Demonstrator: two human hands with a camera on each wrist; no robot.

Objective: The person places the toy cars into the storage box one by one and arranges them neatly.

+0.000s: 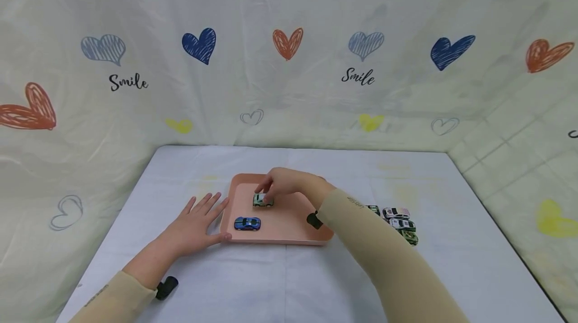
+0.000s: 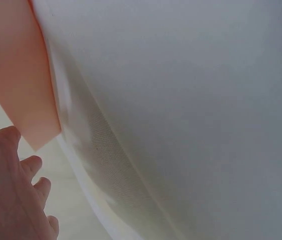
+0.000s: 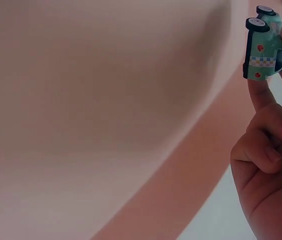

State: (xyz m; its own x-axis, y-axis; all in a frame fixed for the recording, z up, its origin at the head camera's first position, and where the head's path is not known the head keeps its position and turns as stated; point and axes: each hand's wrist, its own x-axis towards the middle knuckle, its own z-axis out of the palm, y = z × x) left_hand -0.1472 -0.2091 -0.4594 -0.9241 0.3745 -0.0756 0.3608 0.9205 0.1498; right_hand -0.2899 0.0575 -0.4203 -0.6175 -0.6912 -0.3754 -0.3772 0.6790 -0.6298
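Between thumb and fingers my right hand (image 1: 285, 182) pinches a green toy car (image 1: 263, 200) over the pink tray (image 1: 289, 232). In the right wrist view that toy car (image 3: 266, 47) shows its wheels and a checkered band, and the other fingers of the right hand (image 3: 276, 150) are curled. A blue toy car (image 1: 247, 223) lies in the tray's near left part. My left hand (image 1: 194, 225) has its fingers spread beside the tray's left edge, the thumb at the near left corner. The left wrist view shows part of the left hand (image 2: 5, 185) by the tray wall (image 2: 20, 75).
Right of the tray, partly behind the right sleeve, several more toy cars (image 1: 402, 223) sit close together on the white tabletop (image 1: 469, 263). A pale curtain (image 1: 289, 97) printed with hearts hangs behind the table.
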